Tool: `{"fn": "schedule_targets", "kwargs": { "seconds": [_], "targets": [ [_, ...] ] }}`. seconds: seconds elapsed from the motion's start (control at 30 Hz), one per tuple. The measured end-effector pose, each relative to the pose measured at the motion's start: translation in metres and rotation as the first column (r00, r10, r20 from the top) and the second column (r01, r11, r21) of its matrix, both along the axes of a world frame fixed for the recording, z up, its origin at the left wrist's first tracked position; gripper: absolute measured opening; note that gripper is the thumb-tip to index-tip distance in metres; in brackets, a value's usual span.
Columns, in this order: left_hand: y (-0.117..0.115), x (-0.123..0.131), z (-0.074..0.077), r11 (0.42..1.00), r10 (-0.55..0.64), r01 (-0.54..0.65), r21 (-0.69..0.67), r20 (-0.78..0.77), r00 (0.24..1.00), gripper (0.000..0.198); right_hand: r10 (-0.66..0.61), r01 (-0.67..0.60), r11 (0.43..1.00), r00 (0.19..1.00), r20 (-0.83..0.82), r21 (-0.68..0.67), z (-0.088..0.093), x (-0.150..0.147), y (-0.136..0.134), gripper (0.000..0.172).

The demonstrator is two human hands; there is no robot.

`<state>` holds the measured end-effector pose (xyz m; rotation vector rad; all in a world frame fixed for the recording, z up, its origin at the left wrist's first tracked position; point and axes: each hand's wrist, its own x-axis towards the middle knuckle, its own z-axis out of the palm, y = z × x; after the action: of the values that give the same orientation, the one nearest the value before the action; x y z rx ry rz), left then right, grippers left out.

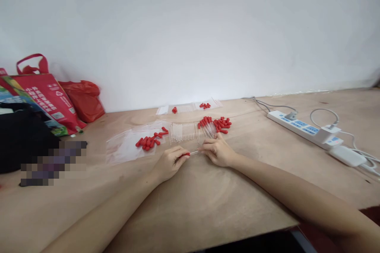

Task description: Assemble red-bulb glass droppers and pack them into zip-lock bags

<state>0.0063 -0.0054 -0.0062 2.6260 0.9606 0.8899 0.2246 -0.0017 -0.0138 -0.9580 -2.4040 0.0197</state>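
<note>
My left hand [169, 163] pinches a red rubber bulb [187, 154] low over the table. Fingers of my right hand [219, 151] are closed on a thin glass dropper tube [194, 152], whose near end meets the bulb; how far it sits inside is hidden. Behind the hands lies a row of clear glass tubes [181, 132]. Red-capped droppers [208, 126] lie just beyond my right hand, with more red bulbs [222, 123] beside them. Left of the row, loose red bulbs [147, 142] rest on clear plastic bags [120, 147].
By the wall lie clear bags [187, 107] with a few red bulbs. A white power strip [303, 127] with cables and a white adapter [347, 155] is at right. At left stand a red shopping bag [56, 104], a red plastic bag [86, 101] and a black bag [25, 140].
</note>
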Motion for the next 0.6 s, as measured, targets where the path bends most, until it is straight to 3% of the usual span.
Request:
{"fn": "schedule_targets", "kwargs": {
  "seconds": [0.33,0.6],
  "targets": [
    [0.0,0.0,-0.001,0.997,-0.019,0.023,0.07,-0.049,0.999,0.018,-0.032,0.025,0.995,0.997,0.069,0.099,0.005,-0.006,-0.006,0.019],
    [-0.002,0.001,-0.001,0.989,-0.046,0.064,0.133,-0.136,0.99,0.02,0.001,-0.001,1.0,1.0,0.022,-0.003,0.003,-0.013,-0.01,0.016]
  ]
}}
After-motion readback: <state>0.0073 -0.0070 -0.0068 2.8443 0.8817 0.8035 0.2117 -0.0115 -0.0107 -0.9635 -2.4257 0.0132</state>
